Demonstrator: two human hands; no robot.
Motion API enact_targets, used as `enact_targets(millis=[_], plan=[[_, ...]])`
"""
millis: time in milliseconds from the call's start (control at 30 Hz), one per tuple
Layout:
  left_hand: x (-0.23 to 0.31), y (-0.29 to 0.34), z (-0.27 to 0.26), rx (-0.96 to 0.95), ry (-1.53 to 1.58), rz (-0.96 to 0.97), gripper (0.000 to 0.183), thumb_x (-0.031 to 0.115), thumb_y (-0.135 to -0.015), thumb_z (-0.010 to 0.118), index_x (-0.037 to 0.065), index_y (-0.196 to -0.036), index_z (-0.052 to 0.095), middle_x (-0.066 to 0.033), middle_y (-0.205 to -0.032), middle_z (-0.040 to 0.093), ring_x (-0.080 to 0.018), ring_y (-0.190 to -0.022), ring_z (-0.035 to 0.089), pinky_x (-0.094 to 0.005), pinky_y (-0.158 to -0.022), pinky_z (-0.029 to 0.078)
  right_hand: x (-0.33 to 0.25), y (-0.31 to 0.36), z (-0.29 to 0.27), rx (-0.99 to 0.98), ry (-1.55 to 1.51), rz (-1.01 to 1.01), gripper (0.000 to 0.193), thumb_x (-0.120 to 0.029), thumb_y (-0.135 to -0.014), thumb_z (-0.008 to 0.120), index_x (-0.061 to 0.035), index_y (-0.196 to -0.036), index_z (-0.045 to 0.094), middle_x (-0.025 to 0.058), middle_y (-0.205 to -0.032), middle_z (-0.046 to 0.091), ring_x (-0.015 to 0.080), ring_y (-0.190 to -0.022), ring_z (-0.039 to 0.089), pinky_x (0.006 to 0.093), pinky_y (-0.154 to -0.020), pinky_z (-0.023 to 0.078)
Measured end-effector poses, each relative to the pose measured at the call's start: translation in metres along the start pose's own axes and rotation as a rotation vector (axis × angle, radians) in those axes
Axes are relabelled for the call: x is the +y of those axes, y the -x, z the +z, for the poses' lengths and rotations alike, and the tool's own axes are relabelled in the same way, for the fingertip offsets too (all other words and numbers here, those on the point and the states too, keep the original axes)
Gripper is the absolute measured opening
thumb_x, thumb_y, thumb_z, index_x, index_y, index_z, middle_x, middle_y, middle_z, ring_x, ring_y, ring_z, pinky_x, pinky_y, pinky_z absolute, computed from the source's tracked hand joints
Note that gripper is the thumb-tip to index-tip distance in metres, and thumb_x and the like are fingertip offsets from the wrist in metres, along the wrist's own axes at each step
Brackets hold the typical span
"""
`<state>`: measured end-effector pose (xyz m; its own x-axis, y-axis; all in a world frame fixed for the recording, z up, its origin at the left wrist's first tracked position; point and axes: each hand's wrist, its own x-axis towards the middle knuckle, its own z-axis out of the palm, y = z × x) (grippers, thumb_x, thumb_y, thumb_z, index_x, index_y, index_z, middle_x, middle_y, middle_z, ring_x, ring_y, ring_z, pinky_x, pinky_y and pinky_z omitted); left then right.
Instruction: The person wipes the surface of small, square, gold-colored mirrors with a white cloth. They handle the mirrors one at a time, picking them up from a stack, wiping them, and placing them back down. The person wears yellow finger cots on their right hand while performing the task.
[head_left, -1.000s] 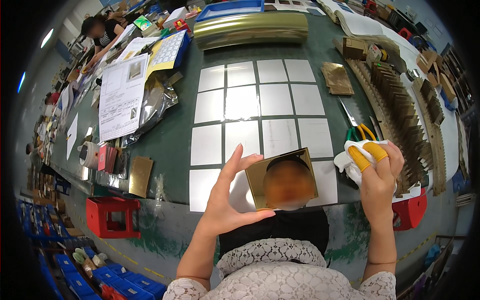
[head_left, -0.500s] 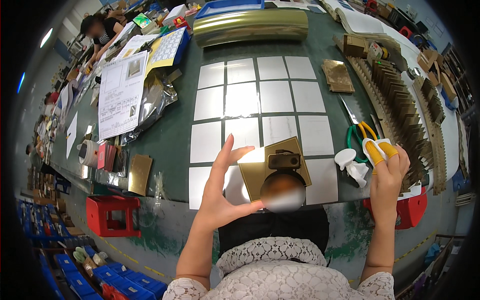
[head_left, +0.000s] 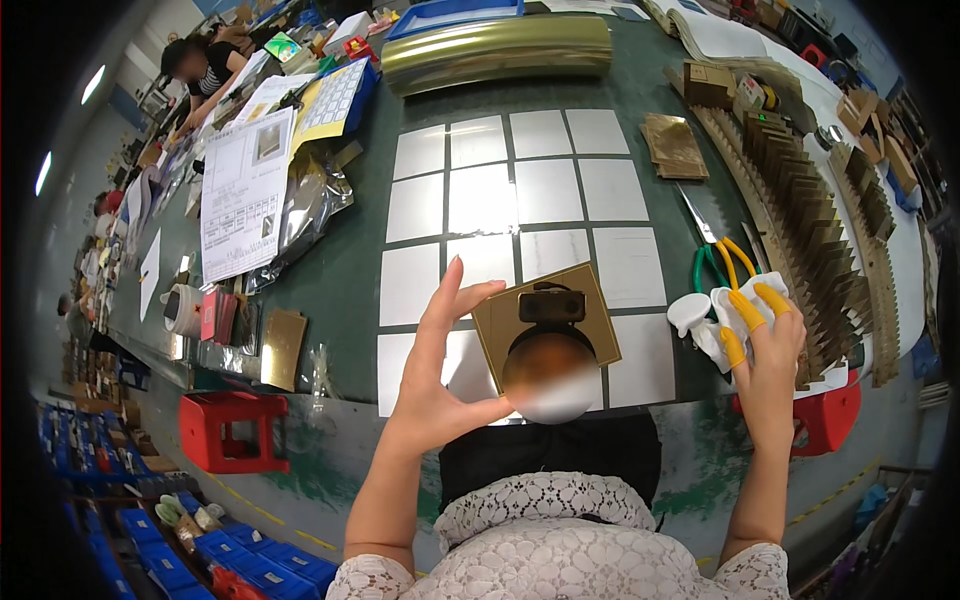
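Observation:
My left hand (head_left: 425, 385) holds a square, mirror-like gold plate (head_left: 590, 310) by its left side, between thumb and forefinger. The plate is tilted above several white square sheets (head_left: 553, 193) laid in rows; a dark reflection covers its middle and lower part. My right hand (head_left: 768, 350), with yellow finger cots on thumb and two fingers, lies with fingers apart on a crumpled white cloth (head_left: 708, 338) at the table's right front. Just beyond the cloth lie scissors (head_left: 705, 225) and a green-and-yellow-handled tool (head_left: 737, 258).
A gold roll (head_left: 497, 55) lies at the back. Right of the sheets are a stack of gold plates (head_left: 674, 146) and a slotted rack (head_left: 800, 230) of upright plates. Papers (head_left: 245, 195) lie left, near another gold plate (head_left: 284, 348). Red stools (head_left: 232, 432) stand below.
My right hand has moved slightly down and left; its fingers have spread over the white cloth, which was folded under the fingertips. The gold plate has shifted slightly up and left.

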<state>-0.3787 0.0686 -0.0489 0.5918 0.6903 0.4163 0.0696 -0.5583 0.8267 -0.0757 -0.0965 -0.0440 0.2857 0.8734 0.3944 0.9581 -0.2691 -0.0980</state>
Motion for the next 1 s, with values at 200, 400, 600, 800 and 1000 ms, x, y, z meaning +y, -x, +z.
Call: enact_targets(millis=[200,400,600,800,1000], plan=[[0.002,-0.017,0.015,-0.046,-0.033,0.04,0.12,0.021,-0.061,0.089,0.005,-0.152,0.011,-0.0144,-0.132,0.054,-0.0266,-0.125,0.049,-0.0441,-0.111,0.028,0.009,0.013,0.008,0.139,-0.185,0.023,0.037,-0.013,-0.085,0.068,-0.0017,-0.119,0.059,0.0161,-0.131,0.047,0.0359,-0.122,0.041,0.046,-0.103,0.032],[0.007,-0.044,0.04,-0.092,-0.043,0.097,0.124,0.019,-0.062,0.088,0.005,-0.152,0.005,-0.0136,-0.132,0.053,-0.0263,-0.127,0.047,-0.0436,-0.111,0.028,0.026,0.027,0.032,0.266,-0.32,0.047,0.039,-0.015,-0.086,0.067,-0.0012,-0.122,0.058,0.015,-0.126,0.051,0.0354,-0.117,0.046,0.0447,-0.1,0.036],[0.013,-0.074,0.067,-0.198,-0.097,0.155,0.131,0.013,-0.057,0.086,0.009,-0.152,-0.005,-0.0173,-0.132,0.049,-0.0278,-0.121,0.049,-0.0428,-0.104,0.036,0.035,0.032,0.049,0.327,-0.417,0.069,0.039,-0.014,-0.085,0.068,-0.0001,-0.12,0.058,0.0145,-0.122,0.054,0.0347,-0.113,0.048,0.0442,-0.097,0.038],[0.014,-0.096,0.095,-0.225,-0.064,0.199,0.125,0.015,-0.063,0.087,0.008,-0.152,0.0,-0.0158,-0.13,0.052,-0.0298,-0.124,0.049,-0.0472,-0.109,0.031,0.039,0.033,0.053,0.356,-0.431,0.076,0.036,-0.014,-0.085,0.068,-0.0007,-0.118,0.06,0.0135,-0.118,0.056,0.0345,-0.109,0.051,0.0444,-0.094,0.041],[0.011,-0.144,0.098,-0.154,-0.318,0.415,0.124,0.013,-0.061,0.088,0.002,-0.151,0.003,-0.019,-0.131,0.05,-0.0323,-0.124,0.049,-0.0456,-0.107,0.033,0.039,0.034,0.053,0.371,-0.386,0.071,0.029,-0.011,-0.083,0.07,-0.0033,-0.111,0.064,0.0108,-0.112,0.059,0.0322,-0.104,0.055,0.0418,-0.09,0.044]])
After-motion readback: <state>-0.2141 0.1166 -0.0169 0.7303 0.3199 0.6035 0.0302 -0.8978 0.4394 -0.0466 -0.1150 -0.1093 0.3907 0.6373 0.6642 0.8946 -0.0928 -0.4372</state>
